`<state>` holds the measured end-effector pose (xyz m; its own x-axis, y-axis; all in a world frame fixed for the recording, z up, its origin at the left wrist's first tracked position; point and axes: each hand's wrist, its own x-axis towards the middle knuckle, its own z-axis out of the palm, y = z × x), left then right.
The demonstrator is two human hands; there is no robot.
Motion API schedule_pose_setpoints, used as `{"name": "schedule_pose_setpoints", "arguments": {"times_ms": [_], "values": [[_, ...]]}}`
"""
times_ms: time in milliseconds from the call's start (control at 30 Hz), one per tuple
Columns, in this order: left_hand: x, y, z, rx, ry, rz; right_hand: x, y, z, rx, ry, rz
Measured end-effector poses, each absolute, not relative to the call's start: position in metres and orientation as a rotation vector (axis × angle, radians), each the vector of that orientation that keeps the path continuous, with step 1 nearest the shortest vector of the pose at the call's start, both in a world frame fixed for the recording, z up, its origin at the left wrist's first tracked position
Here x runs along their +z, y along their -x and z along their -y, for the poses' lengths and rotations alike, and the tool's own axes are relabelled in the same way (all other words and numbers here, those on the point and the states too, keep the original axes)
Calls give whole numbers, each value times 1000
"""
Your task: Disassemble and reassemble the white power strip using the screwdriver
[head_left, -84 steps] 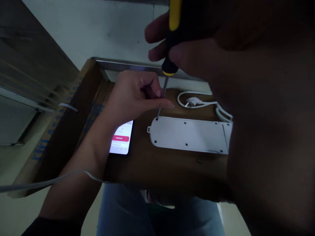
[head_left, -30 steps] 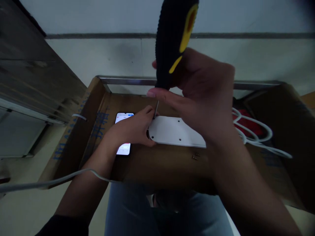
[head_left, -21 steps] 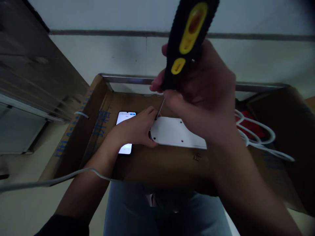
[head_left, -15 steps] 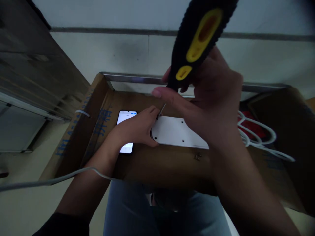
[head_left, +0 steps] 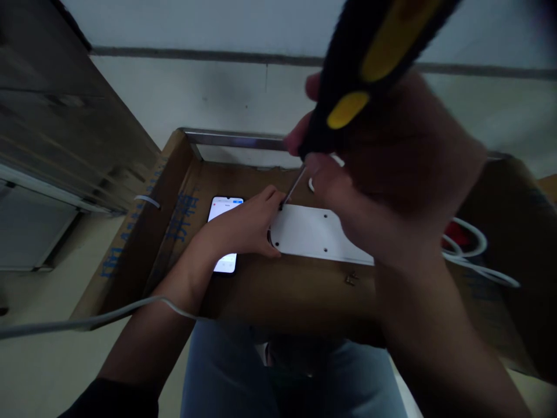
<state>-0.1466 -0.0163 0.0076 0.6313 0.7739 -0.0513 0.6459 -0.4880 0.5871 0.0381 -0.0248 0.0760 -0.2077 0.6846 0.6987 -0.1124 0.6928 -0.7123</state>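
Note:
My right hand (head_left: 391, 157) is closed around the black and yellow handle of a screwdriver (head_left: 348, 110). The thin shaft slants down to a hole at the upper left corner of a white power strip-like flat casing (head_left: 304, 232). My left hand (head_left: 256, 223) grips the left end of that casing, fingers at the far side and thumb at the near side. Dark holes dot the casing's face, and its right part is hidden behind my right hand. Several small screws (head_left: 350, 279) lie on the cardboard just in front of it.
A lit phone (head_left: 225, 261) lies partly under my left wrist. The cardboard work surface (head_left: 278, 296) has raised side flaps and a metal rail (head_left: 235, 140) behind. A looped white cable (head_left: 483, 270) and something red (head_left: 456, 233) are at the right. A grey cable (head_left: 108, 307) crosses my left forearm.
My right hand and the screwdriver handle have shifted right and tilted further over, while the tip stays at the corner hole. My left hand keeps its place on the casing.

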Motion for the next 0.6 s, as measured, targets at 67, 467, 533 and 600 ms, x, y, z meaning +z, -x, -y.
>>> {"name": "schedule_pose_setpoints", "arguments": {"times_ms": [67, 467, 533, 600], "values": [[9, 146, 17, 285, -2294, -1116, 79, -39, 25, 711, 458, 1588], [7, 148, 14, 284, -2237, -1059, 73, -33, 28, 681, 552, 1478], [3, 149, 12, 311, -2226, -1047, 70, -33, 28, 661, 599, 1512], [0, 150, 12, 336, -2214, -1043, 69, -35, 28, 663, 644, 1531]]}}
